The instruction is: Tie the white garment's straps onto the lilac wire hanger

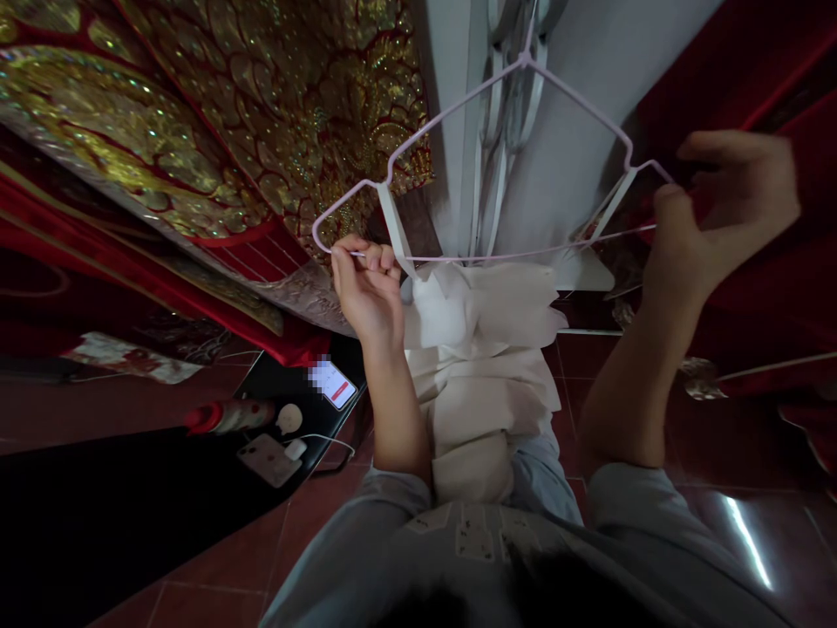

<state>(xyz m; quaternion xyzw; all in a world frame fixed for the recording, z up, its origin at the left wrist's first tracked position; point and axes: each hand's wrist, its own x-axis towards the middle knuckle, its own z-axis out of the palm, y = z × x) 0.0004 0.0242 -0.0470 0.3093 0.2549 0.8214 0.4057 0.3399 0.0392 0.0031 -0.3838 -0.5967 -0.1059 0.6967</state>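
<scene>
A pale pink clothes hanger point(458, 106) hangs in front of me, its hook running out of view at the top. From its notches, white straps point(393, 218) carry a cream tiered ruffled garment point(487, 384) that falls in front of my body. My left hand point(370, 288) has its fingers curled round the bottom bar near the hanger's left corner, beside the left strap. At the hanger's right end is my right hand point(712, 214), slightly blurred, with thumb and fingers spread apart. Its thumb overlaps the hanger's end; whether it touches is unclear.
Gold-sequinned red garments point(228, 113) hang on the left, and dark red cloth point(772, 323) hangs on the right. Behind the hanger is a folding metal lattice point(500, 148). A black bench point(163, 488) holds two phones point(336, 384), a red-capped bottle point(228, 417) and a white charger point(296, 449).
</scene>
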